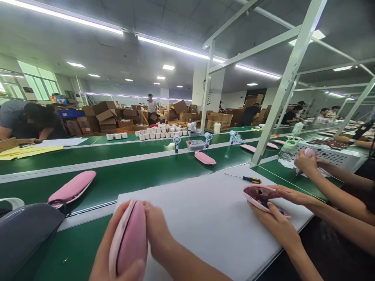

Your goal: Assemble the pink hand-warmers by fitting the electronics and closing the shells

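A pink oval case (133, 238) with a white rim and a dark seam along its side is held upright at the front of the work surface. My left hand (101, 249) is wrapped round its left side and lower end, thumb across the front. At the upper right edge of the case, my right hand (156, 226) presses its curled fingers, slightly blurred. The case's inside is hidden. Beneath both hands lie a white sheet (199, 218) and the green table. Another pink case (73, 185) rests on the green belt to the left.
A dark grey bag-like object (29, 234) is at left. To the right, a co-worker's hands (278, 218) hold an opened pink case near a screwdriver (250, 179). White posts (288, 78) rise beyond. Small handheld fans (177, 142) and many white cups (161, 132) line the belt.
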{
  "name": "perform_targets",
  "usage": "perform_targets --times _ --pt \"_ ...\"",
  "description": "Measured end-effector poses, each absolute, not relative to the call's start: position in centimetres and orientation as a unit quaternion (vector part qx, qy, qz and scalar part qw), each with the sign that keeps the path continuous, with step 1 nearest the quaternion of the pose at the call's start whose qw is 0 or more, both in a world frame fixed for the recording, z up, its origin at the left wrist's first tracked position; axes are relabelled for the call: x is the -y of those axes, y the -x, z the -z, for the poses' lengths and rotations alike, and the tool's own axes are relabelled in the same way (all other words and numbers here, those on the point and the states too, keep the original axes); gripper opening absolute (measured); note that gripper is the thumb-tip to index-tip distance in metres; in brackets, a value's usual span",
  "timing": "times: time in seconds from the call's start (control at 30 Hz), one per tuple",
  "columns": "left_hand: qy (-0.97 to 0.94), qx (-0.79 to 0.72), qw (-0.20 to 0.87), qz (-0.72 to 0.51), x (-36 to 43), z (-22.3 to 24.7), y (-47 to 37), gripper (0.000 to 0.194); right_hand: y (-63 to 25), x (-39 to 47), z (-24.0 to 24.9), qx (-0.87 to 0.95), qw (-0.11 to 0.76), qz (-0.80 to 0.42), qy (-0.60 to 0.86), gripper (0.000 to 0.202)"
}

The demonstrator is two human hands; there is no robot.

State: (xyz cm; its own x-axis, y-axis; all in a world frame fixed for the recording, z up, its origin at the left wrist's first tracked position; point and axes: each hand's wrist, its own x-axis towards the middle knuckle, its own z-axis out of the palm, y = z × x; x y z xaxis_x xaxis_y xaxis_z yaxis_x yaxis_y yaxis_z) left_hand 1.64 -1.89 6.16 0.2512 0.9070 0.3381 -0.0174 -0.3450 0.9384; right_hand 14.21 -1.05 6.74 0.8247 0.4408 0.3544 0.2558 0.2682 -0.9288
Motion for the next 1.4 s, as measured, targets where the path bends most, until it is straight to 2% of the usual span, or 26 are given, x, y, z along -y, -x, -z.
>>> perform_targets --times 0.07,0.13,0.23,0.33,0.5,0.7,0.83,0.93,1.07,1.2,1.3,1.4 --pt "-0.603 -0.335 0.570 -0.447 1.1 -6.3 -1.7 0.087 -12.8 -0.6 -7.0 0.342 0.738 -0.245 0.528 0.053" --pt "-0.573 -0.305 0.661 -0.375 0.6 -5.9 -2.1 0.089 -13.6 -0.7 -7.1 0.361 0.734 -0.305 0.487 0.056" --pt "-0.570 -0.237 0.720 -0.319 0.9 -5.0 -3.3 0.089 -15.2 0.2 -7.0 0.370 0.738 -0.312 0.471 0.056" --pt "-0.593 -0.182 0.702 -0.350 1.7 -4.4 -4.2 0.085 -15.5 0.9 -6.8 0.346 0.754 -0.312 0.464 0.056" --pt "-0.588 -0.219 0.697 -0.347 2.0 -5.1 -4.5 0.075 -14.9 0.7 -6.4 0.343 0.754 -0.299 0.474 0.053" --pt "-0.576 -0.275 0.701 -0.319 1.9 -6.2 -4.6 0.085 -15.2 1.2 -6.0 0.555 0.691 -0.135 0.444 0.043" --pt "-0.597 -0.302 0.649 -0.363 2.9 -6.1 -5.1 0.072 -15.0 1.8 -5.2 0.547 0.704 -0.124 0.435 0.043" --pt "-0.617 -0.336 0.604 -0.376 2.8 -6.1 -5.2 0.063 -14.7 1.6 -5.0 0.520 0.712 -0.167 0.441 0.043" --pt "-0.704 -0.365 0.517 -0.321 1.0 -6.5 -3.6 0.055 -15.0 -0.3 -4.9 0.415 0.706 -0.178 0.545 0.044" --pt "-0.809 -0.372 0.394 -0.229 -1.2 -6.4 -1.5 0.035 -16.9 -2.7 -4.2 0.315 0.691 -0.144 0.634 0.046" --pt "-0.832 -0.398 0.303 -0.240 -2.5 -5.7 -1.1 0.024 -18.2 -3.4 -3.8 0.358 0.668 -0.124 0.641 0.043" --pt "-0.824 -0.416 0.247 -0.295 -3.7 -4.7 -0.8 0.024 -18.3 -3.0 -3.5 0.478 0.611 -0.117 0.620 0.024"
